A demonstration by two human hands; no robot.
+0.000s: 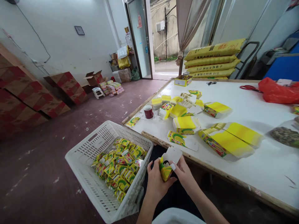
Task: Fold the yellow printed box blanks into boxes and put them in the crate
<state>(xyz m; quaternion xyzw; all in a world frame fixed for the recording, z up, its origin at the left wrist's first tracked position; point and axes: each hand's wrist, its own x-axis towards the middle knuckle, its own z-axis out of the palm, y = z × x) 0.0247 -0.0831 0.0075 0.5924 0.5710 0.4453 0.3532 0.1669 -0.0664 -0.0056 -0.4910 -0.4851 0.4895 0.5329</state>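
Observation:
Over my lap, I hold a small yellow-and-green carton (165, 172) with a white flap standing up at its top. My left hand (157, 180) is wrapped around its left side and base. From the right, my right hand (184, 175) grips it, the thumb pressed at the opening near the white flap. What is inside the carton I cannot make out. A flat yellow-and-green carton blank (176, 137) lies on the table just beyond my hands. To my left, a white plastic crate (80, 151) holds many small yellow cartons (121, 174).
Stacks of yellow carton blanks (230, 141) cover part of the white table (263, 168), whose wooden edge (217, 175) runs past my lap. A dark red mug (148, 112), a red plastic bag (277, 90) and red-handled scissors (249, 87) are there too. Yellow sacks (212, 59) stand behind.

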